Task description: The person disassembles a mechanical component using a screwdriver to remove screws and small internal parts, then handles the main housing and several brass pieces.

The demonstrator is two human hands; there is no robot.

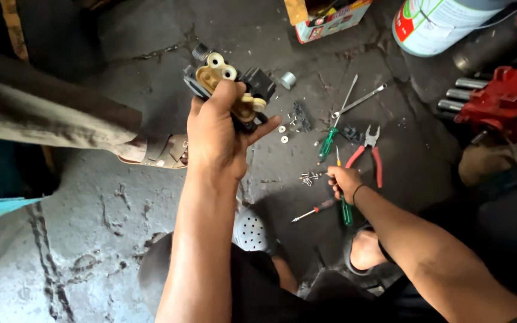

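left hand [213, 134] grips black-and-tan mechanical part [230, 90], 11 o'clock | right hand [343, 179] closed on green-handled screwdriver [343, 200], 4 o'clock | red pliers [367, 152] on floor [91, 203]

The left hand [213, 140] holds a valve block [230, 90] above the floor [91, 197]. Right of it lie washers [282, 133], a screwdriver [329, 143] and pliers [367, 152]. The right hand [343, 180] rests just right of a screw pile [310, 177], holding a second screwdriver [344, 206]; a third [313, 210] lies nearer the person.
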